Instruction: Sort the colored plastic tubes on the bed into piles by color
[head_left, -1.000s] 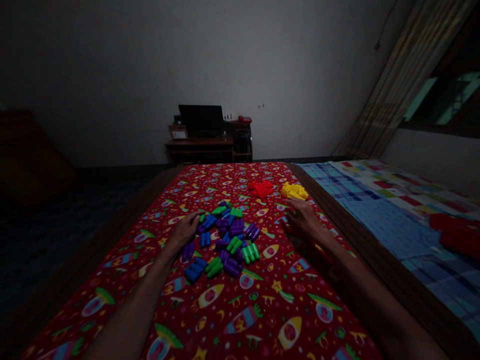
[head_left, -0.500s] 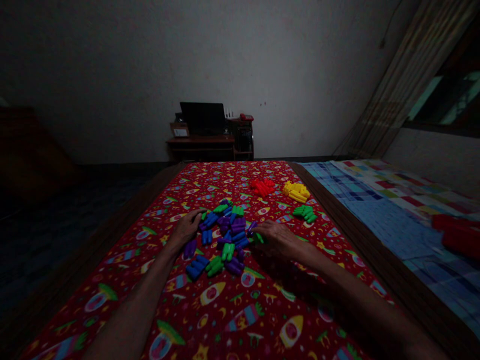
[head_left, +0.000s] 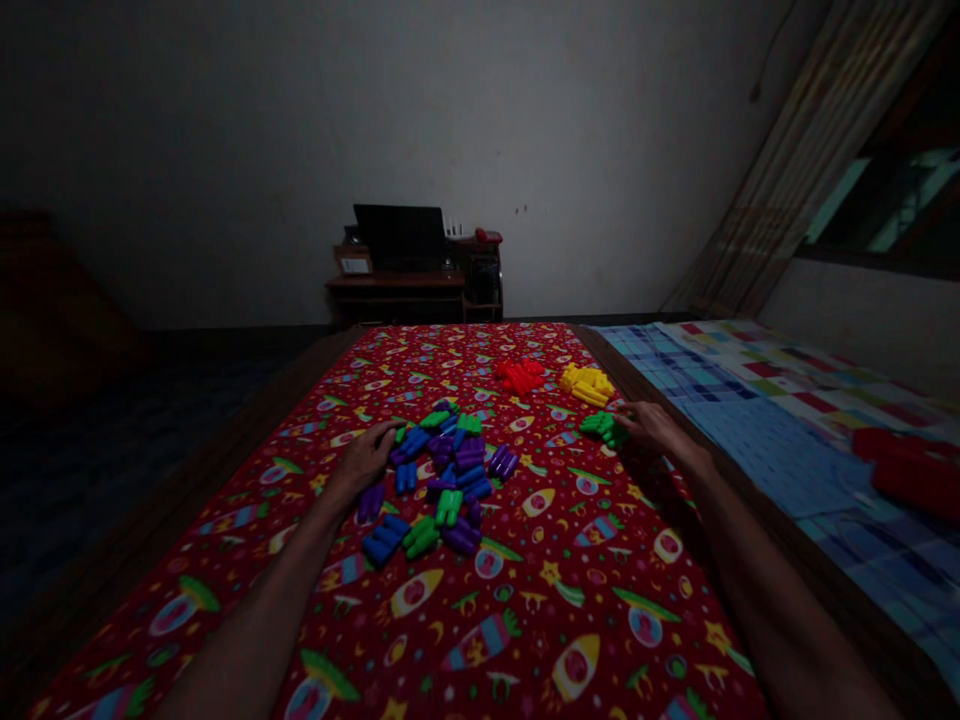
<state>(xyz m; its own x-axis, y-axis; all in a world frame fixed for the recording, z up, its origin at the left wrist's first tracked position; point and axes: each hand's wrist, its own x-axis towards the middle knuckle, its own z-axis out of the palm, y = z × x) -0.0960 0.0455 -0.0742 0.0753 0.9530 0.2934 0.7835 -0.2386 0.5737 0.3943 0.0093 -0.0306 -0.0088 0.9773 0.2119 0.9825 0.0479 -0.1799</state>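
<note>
A loose heap of blue, purple and green plastic toy blocks [head_left: 469,455], each shaped like joined tubes, lies on the red patterned cloth [head_left: 525,590]. My left hand [head_left: 365,460] rests at the heap's left edge, its fingers stretched out against a green block [head_left: 400,435] and holding nothing that shows. Over to the right, my right hand [head_left: 652,428] is at a small pile of green blocks [head_left: 600,427], finger and thumb closed on a green block at its right side; the fingers partly hide it. A purple block [head_left: 503,461] lies just right of the mixed heap.
Behind the green pile sit a pile of yellow blocks [head_left: 587,384] and a pile of red blocks [head_left: 520,376]. A bed with a blue checked cover [head_left: 697,400] adjoins on the right. A desk with a monitor [head_left: 400,238] stands against the far wall.
My right hand has moved right and away from the mixed heap, carrying a green block to the green pile. My left hand stays by the heap. The view has shifted slightly.
</note>
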